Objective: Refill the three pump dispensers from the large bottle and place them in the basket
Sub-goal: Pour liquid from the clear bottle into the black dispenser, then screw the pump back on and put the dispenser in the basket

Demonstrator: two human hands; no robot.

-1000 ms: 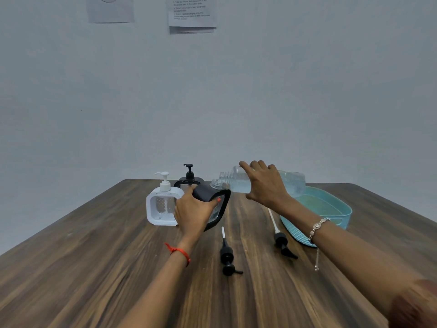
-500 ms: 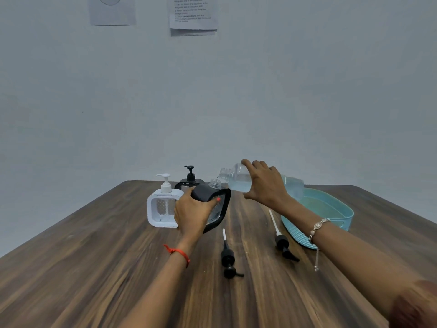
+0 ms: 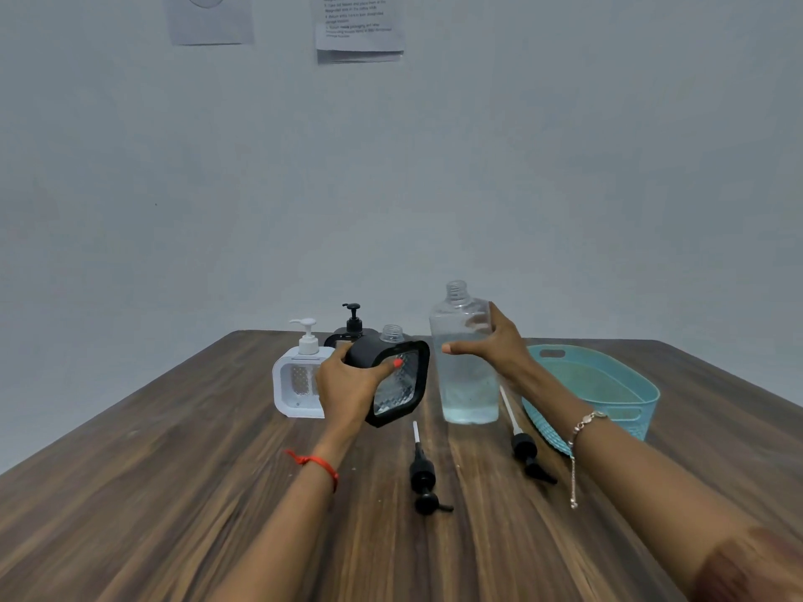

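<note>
The left hand (image 3: 347, 384) grips a tilted, uncapped black square-framed clear dispenser (image 3: 393, 380), the right hand (image 3: 491, 345) holds an open tall clear plastic bottle (image 3: 467, 371) upright on the wooden worktop (image 3: 174, 493), fingers wrapped around each; either may spill if jostled.

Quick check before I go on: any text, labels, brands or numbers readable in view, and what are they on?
Right wall sheet: several lines of print, too blurred to read.
Left wall sheet: part of a round outline, no words visible.
Large bottle, black dispenser, white dispenser, rear dispenser, basket: no readable label or brand.
So nothing can be quoted.
</note>
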